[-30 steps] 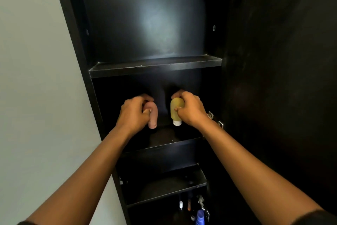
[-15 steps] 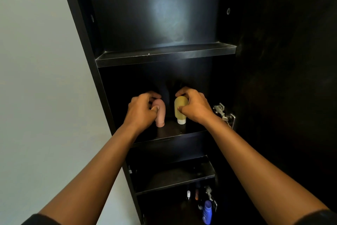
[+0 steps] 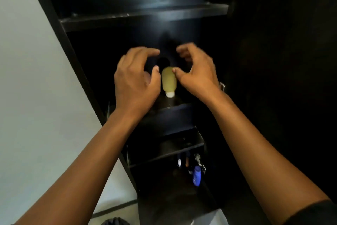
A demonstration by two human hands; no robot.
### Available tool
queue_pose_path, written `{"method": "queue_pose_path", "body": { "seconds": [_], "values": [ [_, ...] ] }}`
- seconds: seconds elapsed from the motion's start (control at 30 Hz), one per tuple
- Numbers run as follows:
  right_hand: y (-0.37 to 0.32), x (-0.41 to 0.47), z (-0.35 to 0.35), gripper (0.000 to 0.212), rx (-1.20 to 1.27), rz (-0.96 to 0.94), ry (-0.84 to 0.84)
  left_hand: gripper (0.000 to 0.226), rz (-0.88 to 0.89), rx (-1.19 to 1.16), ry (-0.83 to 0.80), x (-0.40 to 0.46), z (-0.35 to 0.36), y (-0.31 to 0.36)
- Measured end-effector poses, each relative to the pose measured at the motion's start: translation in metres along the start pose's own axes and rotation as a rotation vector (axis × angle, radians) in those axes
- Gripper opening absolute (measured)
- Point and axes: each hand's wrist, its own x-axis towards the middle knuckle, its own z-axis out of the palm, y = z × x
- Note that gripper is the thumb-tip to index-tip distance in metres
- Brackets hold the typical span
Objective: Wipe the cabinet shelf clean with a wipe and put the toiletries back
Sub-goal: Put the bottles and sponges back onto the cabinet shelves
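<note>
Two hands reach into a tall black cabinet [image 3: 54, 13], both at the height of its middle shelf [image 3: 171, 109]. Left hand [image 3: 135, 80] hovers with fingers spread and loosely curved, holding nothing; its thumb tip sits just beside the yellow bottle [image 3: 169, 82], contact not clear. Right hand [image 3: 197, 73] likewise released, fingers arched and apart, thumb tip at the bottle's upper right edge, touching or very nearly so. Yellow bottle stands cap-down on the middle shelf, upright, white cap [image 3: 170, 94] against the shelf surface, between the two hands. Whatever lies behind the left hand on that shelf is hidden. Upper shelf [image 3: 142, 17] above shows a dusty front edge. Lower shelf [image 3: 167, 150] below the middle one, dark, contents not readable. In the bottom compartment, a blue bottle [image 3: 197, 176] stands near the right side, with a small white-tipped item [image 3: 179, 162] and other small toiletries just behind it, too dim to name. Metal hinge [image 3: 222, 86] shows just past the right wrist. Pale wall [image 3: 27, 97] to the left of the cabinet. Some motion blur on both hands.
</note>
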Motion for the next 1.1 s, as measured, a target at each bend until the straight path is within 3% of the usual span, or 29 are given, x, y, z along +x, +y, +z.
{"method": "queue_pose_path", "body": {
  "seconds": [0.13,0.23,0.33,0.5,0.63,0.8,0.97,1.1],
  "values": [
    [0.008,-0.052,-0.017,0.031,0.020,-0.061,0.194,0.022,0.019,-0.149,-0.008,-0.056,0.022,0.017],
    [0.035,-0.105,-0.011,0.016,0.073,-0.045,0.273,0.019,-0.162,-0.363,-0.160,-0.118,0.053,0.010],
    [0.081,-0.166,0.012,0.014,0.029,0.069,0.197,0.022,-0.340,-0.402,-0.350,-0.191,0.094,-0.006],
    [0.167,-0.263,0.067,0.021,-0.156,0.374,-0.103,0.024,-0.547,-0.324,-0.641,-0.302,0.159,-0.039],
    [0.214,-0.317,0.102,0.041,-0.243,0.603,-0.316,0.036,-0.559,-0.293,-0.757,-0.355,0.203,-0.067],
    [0.236,-0.338,0.132,0.059,-0.212,0.714,-0.325,0.040,-0.488,-0.169,-0.826,-0.369,0.244,-0.091],
    [0.243,-0.336,0.141,0.041,-0.263,0.703,-0.308,0.031,-0.419,-0.140,-0.823,-0.362,0.274,-0.100],
    [0.248,-0.336,0.144,0.034,-0.297,0.701,-0.287,0.025,-0.387,-0.107,-0.918,-0.368,0.295,-0.108]
  ]
}}
